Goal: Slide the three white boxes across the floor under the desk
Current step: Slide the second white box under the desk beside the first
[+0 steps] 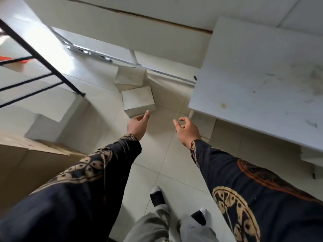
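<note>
Two white boxes show on the tiled floor ahead of me. The nearer white box (pixel 138 100) lies just beyond my fingertips, and the farther white box (pixel 130 76) sits behind it against the wall base. A third box is not visible. My left hand (pixel 138 125) reaches forward with fingers apart, its tips close to the near box's front edge, holding nothing. My right hand (pixel 187 130) hovers to the right with loosely curled fingers, empty, near the corner of the white desk (pixel 258 84).
A black metal shelf frame (pixel 40 56) stands at the left with white cartons under it. A brown cardboard box (pixel 26 163) sits at my lower left. My socked feet (pixel 157 196) are on the tiles below. A wall rail runs behind the boxes.
</note>
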